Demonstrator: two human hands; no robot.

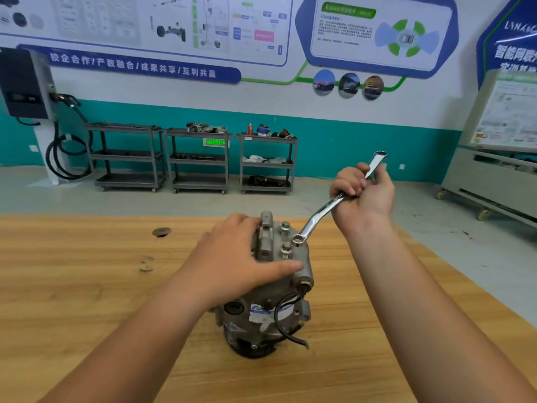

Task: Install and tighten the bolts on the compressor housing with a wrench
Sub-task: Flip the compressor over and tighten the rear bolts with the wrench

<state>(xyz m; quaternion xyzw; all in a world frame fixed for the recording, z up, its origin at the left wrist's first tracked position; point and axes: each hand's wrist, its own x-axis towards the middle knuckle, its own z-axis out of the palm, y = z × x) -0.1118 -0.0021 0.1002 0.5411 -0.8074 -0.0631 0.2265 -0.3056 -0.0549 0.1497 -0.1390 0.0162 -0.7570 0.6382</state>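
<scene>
glossy polished metal wrench (322, 212), dull grey cast-metal compressor housing (303, 271), matt grained wooden table (72, 286)

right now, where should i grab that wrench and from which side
Grip the wrench on its flat shank near the raised far end, from the right, as the right hand does; it slopes down to the bolts, so that likely gives most leverage.
</scene>
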